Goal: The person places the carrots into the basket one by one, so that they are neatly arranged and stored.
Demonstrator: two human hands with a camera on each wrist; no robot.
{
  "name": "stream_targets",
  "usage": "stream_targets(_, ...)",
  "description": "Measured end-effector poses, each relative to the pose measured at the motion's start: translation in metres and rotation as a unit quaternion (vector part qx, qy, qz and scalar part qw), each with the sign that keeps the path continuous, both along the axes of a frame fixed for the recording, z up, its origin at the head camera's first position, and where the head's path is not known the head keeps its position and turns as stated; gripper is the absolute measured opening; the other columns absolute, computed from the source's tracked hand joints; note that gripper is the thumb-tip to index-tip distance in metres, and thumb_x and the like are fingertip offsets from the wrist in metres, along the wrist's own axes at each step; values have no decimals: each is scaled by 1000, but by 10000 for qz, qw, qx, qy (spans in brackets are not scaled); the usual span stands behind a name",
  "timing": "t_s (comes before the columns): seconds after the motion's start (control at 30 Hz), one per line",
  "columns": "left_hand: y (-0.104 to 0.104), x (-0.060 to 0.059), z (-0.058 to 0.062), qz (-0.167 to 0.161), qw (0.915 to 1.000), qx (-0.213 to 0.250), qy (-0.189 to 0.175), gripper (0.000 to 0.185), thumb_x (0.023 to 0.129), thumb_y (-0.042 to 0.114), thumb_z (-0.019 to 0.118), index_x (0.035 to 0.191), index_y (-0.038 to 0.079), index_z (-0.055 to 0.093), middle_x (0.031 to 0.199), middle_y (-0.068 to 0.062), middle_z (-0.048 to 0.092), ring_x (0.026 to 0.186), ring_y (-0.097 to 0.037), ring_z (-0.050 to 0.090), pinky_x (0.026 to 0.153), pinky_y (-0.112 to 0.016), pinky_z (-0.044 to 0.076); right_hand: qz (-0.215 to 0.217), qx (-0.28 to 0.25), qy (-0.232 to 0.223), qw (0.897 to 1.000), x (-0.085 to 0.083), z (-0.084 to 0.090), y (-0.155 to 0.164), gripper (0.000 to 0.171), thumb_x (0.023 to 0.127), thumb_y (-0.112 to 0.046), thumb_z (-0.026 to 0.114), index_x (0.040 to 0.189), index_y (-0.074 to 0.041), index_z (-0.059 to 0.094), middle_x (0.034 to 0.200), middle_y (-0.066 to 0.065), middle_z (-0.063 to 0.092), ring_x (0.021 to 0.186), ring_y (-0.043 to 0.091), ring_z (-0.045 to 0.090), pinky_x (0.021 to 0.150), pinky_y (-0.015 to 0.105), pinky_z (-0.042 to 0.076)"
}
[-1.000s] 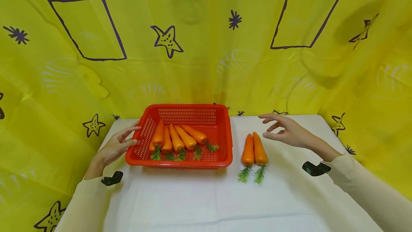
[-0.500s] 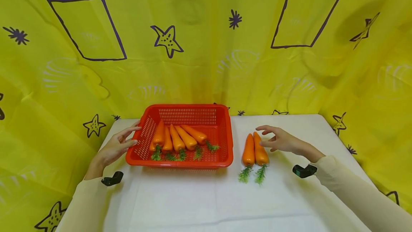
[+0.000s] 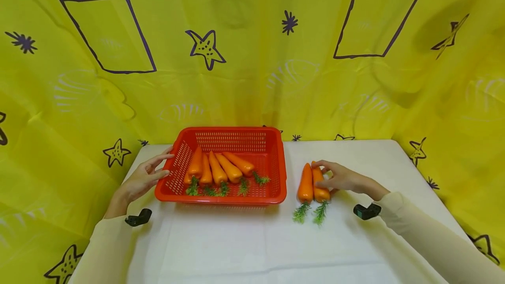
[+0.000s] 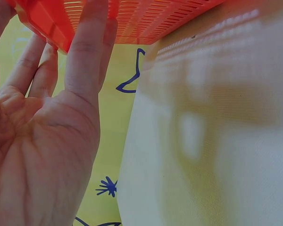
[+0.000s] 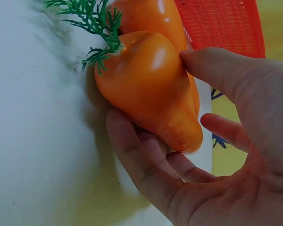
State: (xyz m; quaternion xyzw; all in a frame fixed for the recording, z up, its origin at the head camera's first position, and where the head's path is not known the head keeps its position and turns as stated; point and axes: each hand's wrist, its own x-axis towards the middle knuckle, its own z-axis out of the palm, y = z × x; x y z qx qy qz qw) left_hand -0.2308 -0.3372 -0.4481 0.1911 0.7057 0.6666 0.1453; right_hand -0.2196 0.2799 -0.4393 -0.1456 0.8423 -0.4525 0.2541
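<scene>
My right hand [image 3: 345,179] curls its thumb and fingers round the right one of two orange carrots, the near carrot [image 5: 141,75] in the right wrist view. That carrot [image 3: 322,194] lies on the table, its green tuft toward me. Touching its left side is the other carrot [image 3: 305,187]. My left hand [image 3: 140,181] rests its fairly straight fingers and thumb against the left end of a red plastic basket [image 3: 221,200]. In the left wrist view, fingers [image 4: 85,61] lie against the basket's outside. Inside the basket, several carrots [image 3: 217,172] lie side by side, tufts toward me.
A white cloth [image 3: 236,244] covers the table. Yellow curtain [image 3: 244,56] with drawn stars and frames hangs behind and at both sides. Dark wrist cameras sit at the left sleeve [image 3: 106,244] and the right sleeve [image 3: 430,236].
My right hand has come down and toward me, from above and right of the two loose carrots onto the right one. The left hand, the basket and the carrots have stayed in place.
</scene>
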Motion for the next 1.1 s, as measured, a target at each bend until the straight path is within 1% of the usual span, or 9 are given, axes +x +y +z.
stream_targets(0.13,-1,-1,0,-75,10000,11,48,50,104,-6,52,153,-5,39,174,-3,1,156,-39,-4,105,-24,48,-75,28,-2,10000,0,-3,-1,67,95,-16,75,149,3,40,137,37,38,85,26,64,75,43,62)
stream_targets(0.33,-1,-1,-1,-112,9999,52,76,50,104,-6,51,153,-5,38,174,-3,1,157,-31,2,105,-24,48,-163,48,29,9999,1,-6,-1,70,94,-18,77,150,4,40,136,35,40,82,24,64,73,41,63)
stream_targets(0.4,-1,-1,-2,-100,9999,54,68,50,104,-6,51,152,-5,39,174,-4,0,157,-31,1,105,-25,48,-188,60,61,9998,1,-7,-1,71,94,-19,77,151,4,41,135,35,41,80,24,64,72,40,62)
stream_targets(0.57,-1,-1,-2,-84,9999,71,96,49,104,-5,52,152,-2,41,174,-3,1,156,-37,-1,104,-26,50,-204,89,198,9996,0,-8,-1,73,92,-20,79,150,5,43,133,34,43,76,24,61,70,37,61)
stream_targets(0.67,-2,0,-2,-121,9998,124,102,49,104,-4,53,152,-1,43,174,-2,1,157,-32,3,104,-25,49,-220,188,241,9993,-1,-9,-2,73,92,-22,79,150,3,44,131,32,46,80,24,61,71,35,60)
stream_targets(0.8,-2,1,-3,-166,9997,163,86,49,104,-4,52,153,-2,41,174,-2,0,157,-26,5,105,-25,49,-249,269,201,9991,-1,-10,-1,74,91,-24,80,151,2,44,126,30,51,86,25,62,74,36,60)
stream_targets(1.0,-1,1,-2,17,10000,-2,5,50,104,-5,53,152,-3,40,174,-3,2,155,-40,-2,103,-26,50,-320,224,126,9992,-1,-10,-2,77,90,-23,81,151,3,43,125,31,54,87,26,65,75,39,62)
stream_targets(1.07,-1,0,-1,56,10000,-57,-12,51,104,-4,54,152,-2,40,174,-2,3,155,-41,-1,103,-26,51,-371,198,110,9991,-1,-9,-3,77,90,-22,82,152,3,43,125,32,54,87,26,66,75,39,62)
stream_targets(1.1,-2,0,-1,63,9999,-85,-12,51,104,-3,54,153,-2,40,174,-2,3,156,-39,3,102,-26,51,-402,179,93,9990,-1,-9,-3,77,90,-21,82,152,4,43,125,33,54,87,26,66,74,40,62)
